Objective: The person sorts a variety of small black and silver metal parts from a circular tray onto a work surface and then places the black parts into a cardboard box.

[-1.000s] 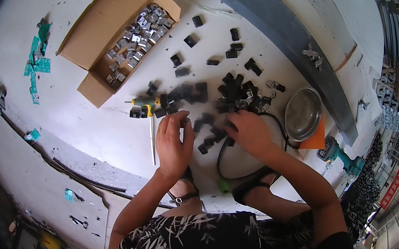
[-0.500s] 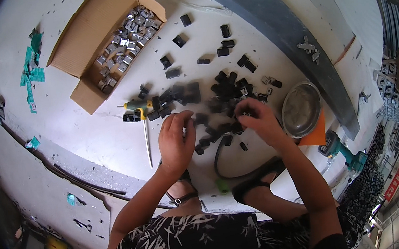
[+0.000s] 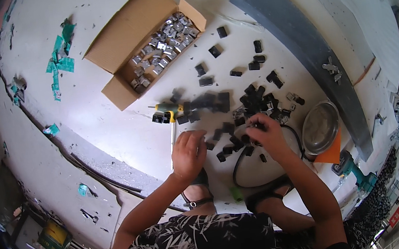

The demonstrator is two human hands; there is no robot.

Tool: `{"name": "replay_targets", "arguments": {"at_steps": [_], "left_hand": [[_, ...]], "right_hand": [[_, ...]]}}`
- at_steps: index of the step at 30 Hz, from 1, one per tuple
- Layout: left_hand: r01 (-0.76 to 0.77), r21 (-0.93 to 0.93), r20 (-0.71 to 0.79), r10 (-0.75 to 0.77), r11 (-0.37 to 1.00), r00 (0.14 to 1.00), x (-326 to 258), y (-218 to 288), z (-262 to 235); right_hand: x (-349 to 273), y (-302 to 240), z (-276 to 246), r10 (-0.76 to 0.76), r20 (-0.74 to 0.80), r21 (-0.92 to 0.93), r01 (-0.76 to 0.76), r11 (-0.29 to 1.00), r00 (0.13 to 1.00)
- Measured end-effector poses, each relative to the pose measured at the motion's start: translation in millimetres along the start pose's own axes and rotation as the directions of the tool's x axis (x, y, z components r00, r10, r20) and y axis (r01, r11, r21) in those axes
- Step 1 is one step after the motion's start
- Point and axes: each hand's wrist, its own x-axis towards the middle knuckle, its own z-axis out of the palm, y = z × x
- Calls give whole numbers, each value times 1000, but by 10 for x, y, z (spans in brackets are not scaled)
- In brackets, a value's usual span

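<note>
My left hand [image 3: 188, 152] hovers near the floor beside the yellow-handled screwdriver [image 3: 172, 118], its fingers curled together; whatever they may hold is hidden. Over to the right, my right hand [image 3: 266, 135] has thumb and fingers closed at the near side of a heap of small black plastic blocks [image 3: 253, 97]. Dark shapes sit at its fingertips, but I cannot tell whether one is gripped. Several loose black blocks [image 3: 235, 142] lie between my two hands. A blurred row of black blocks [image 3: 206, 102] lies beyond the left hand.
An open cardboard box [image 3: 131, 37] of metal clips [image 3: 167, 42] stands at the far left. A long grey curved panel [image 3: 300, 44] runs down the right. Nearer are a metal bowl [image 3: 321, 128], an orange sheet [image 3: 333, 151], a teal power tool [image 3: 354, 171] and a dark looped strip [image 3: 236, 170].
The whole scene has shifted right and slightly down in the view. My right hand has drawn a little nearer, away from the heap; my left hand stays curled in much the same place.
</note>
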Motion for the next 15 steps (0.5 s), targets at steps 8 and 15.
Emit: {"name": "replay_targets", "arguments": {"at_steps": [8,15], "left_hand": [[-143,11,123,140,990,982,-320,-14,183],[-163,79,147,150,984,978,-411,-185,254]], "right_hand": [[848,-1316,-125,17,333,934,-333,128,943],[366,-371,-106,-100,123,113,86,990,987]]}}
